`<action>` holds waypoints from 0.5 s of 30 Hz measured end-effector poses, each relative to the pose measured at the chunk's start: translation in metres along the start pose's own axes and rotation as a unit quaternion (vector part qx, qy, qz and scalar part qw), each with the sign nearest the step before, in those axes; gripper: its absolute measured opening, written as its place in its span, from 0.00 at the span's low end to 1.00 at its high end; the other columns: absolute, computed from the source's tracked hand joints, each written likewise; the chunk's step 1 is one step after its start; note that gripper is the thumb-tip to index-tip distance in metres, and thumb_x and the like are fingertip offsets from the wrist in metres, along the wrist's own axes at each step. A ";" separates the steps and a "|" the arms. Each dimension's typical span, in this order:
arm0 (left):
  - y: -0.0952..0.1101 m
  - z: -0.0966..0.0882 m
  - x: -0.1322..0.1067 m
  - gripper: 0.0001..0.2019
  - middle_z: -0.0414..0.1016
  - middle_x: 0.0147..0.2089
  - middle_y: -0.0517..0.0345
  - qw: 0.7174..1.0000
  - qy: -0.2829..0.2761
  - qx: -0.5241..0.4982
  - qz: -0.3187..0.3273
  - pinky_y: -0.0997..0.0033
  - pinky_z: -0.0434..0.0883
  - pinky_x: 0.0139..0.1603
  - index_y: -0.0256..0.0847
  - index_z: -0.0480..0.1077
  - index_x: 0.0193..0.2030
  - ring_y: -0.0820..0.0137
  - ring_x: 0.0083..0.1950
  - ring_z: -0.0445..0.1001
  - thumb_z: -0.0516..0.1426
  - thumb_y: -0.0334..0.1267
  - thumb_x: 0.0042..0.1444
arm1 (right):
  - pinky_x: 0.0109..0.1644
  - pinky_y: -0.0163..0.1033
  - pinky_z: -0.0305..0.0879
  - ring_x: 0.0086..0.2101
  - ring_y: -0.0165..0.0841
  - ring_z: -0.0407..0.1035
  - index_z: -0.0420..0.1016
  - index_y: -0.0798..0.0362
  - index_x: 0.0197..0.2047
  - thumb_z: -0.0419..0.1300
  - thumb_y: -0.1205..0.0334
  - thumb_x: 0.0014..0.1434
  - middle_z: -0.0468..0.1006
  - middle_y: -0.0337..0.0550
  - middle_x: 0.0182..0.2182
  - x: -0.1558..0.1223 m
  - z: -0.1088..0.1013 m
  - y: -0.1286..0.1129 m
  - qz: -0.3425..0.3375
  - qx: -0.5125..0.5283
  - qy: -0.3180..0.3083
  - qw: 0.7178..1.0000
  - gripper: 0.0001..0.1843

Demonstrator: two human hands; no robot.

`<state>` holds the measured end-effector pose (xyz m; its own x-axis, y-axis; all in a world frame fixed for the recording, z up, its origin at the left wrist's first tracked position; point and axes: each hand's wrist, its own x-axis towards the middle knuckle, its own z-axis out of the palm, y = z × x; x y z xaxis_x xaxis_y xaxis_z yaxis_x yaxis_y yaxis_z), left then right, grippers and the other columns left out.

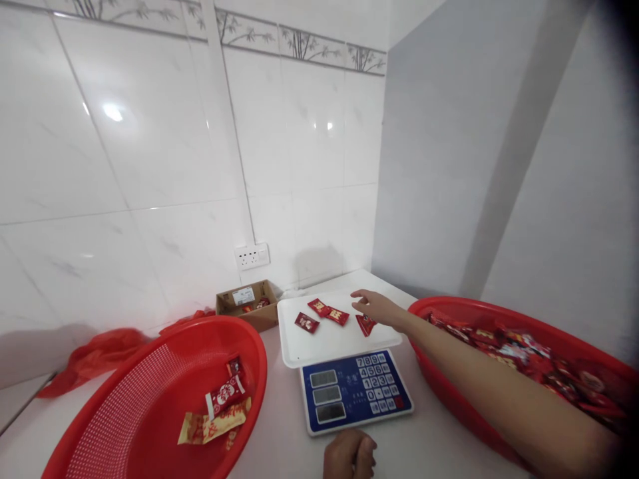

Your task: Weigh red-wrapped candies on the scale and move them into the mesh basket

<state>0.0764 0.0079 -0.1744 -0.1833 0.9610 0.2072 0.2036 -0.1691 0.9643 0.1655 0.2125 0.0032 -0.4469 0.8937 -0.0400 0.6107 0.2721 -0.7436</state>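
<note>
My right hand [378,308] reaches over the white weighing tray [344,344] of a digital scale, its fingers stretched out with nothing between them. Just below it, a red candy wrapper [366,324] lies on the tray. Further left on the tray are more small red wrapped candies, among them one candy [307,322] set slightly apart. My left hand [349,455] is curled into a fist near the table's front, just below the scale's blue keypad panel [357,391]. Nothing shows in that fist, though its inner side is hidden.
On the left stands a red plastic basket [150,412] with a few wrapped snacks, including a yellow packet [215,426]. A fuller red basket [424,379] of candies is under my right forearm. Behind are a small cardboard box [257,322], red cloth [100,359] and a wall socket [252,256].
</note>
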 end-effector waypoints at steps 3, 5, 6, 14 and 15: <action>0.013 -0.001 -0.003 0.33 0.69 0.31 0.54 0.963 -0.105 -0.221 -0.113 0.73 0.68 0.21 0.37 0.65 0.47 0.72 0.24 0.71 0.53 0.64 0.43 | 0.34 0.35 0.66 0.33 0.31 0.69 0.66 0.52 0.50 0.56 0.66 0.49 0.72 0.45 0.41 -0.045 0.001 -0.001 -0.069 0.029 -0.066 0.995 0.22; 0.023 -0.001 -0.005 0.40 0.69 0.42 0.49 0.911 -0.156 -0.347 -0.161 0.69 0.71 0.22 0.44 0.56 0.56 0.66 0.31 0.75 0.58 0.63 0.37 | 0.39 0.38 0.67 0.36 0.33 0.69 0.66 0.50 0.50 0.55 0.67 0.49 0.73 0.43 0.40 -0.085 0.012 0.003 -0.117 0.050 -0.144 0.981 0.23; 0.027 -0.001 -0.007 0.41 0.68 0.46 0.47 0.892 -0.173 -0.384 -0.167 0.68 0.72 0.24 0.45 0.55 0.57 0.63 0.35 0.75 0.59 0.61 0.37 | 0.43 0.40 0.67 0.40 0.34 0.69 0.66 0.48 0.50 0.55 0.67 0.49 0.73 0.42 0.41 -0.105 0.020 0.008 -0.124 0.058 -0.179 0.974 0.23; 0.045 0.001 -0.014 0.21 0.74 0.37 0.51 0.949 -0.104 -0.280 -0.104 0.68 0.69 0.37 0.35 0.70 0.46 0.68 0.37 0.72 0.57 0.48 0.51 | 0.61 0.48 0.50 0.57 0.40 0.54 0.61 0.46 0.56 0.59 0.63 0.48 0.63 0.47 0.56 -0.188 0.091 0.054 -0.089 0.090 -0.061 0.990 0.30; 0.047 0.002 -0.015 0.19 0.75 0.36 0.52 0.959 -0.094 -0.256 -0.081 0.69 0.68 0.38 0.35 0.70 0.46 0.69 0.37 0.71 0.56 0.47 0.52 | 0.60 0.48 0.51 0.56 0.40 0.55 0.61 0.47 0.56 0.60 0.61 0.48 0.63 0.47 0.56 -0.190 0.095 0.054 -0.076 0.102 -0.043 0.991 0.30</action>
<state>0.0903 -0.0140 -0.1323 0.0130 0.9980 0.0612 -0.3196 -0.0538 0.9460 0.2221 0.0235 -0.0927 -0.5831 0.8118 0.0320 0.3915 0.3153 -0.8645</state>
